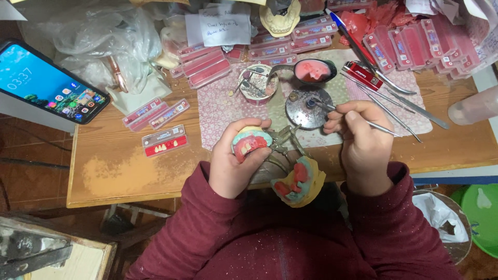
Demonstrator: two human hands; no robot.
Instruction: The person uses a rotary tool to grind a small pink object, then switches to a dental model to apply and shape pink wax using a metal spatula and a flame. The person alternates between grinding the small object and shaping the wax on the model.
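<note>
My left hand [236, 166] grips a hinged metal frame carrying two plaster jaw casts with red wax and teeth. The upper cast [250, 142] sits in my fingers; the lower cast [299, 182] hangs open toward my lap. My right hand [363, 142] holds a thin metal instrument [381, 127], whose tip [313, 102] rests on a small round metal burner [306, 108] on the table, just beyond the casts.
A smartphone [49, 83] with a lit screen leans at the left. Strips of artificial teeth [163, 141] lie on the wooden table [119, 171]. Red wax pieces, trays, more metal tools [410, 106] and a dark bowl [314, 71] crowd the back. A green basin [482, 212] stands lower right.
</note>
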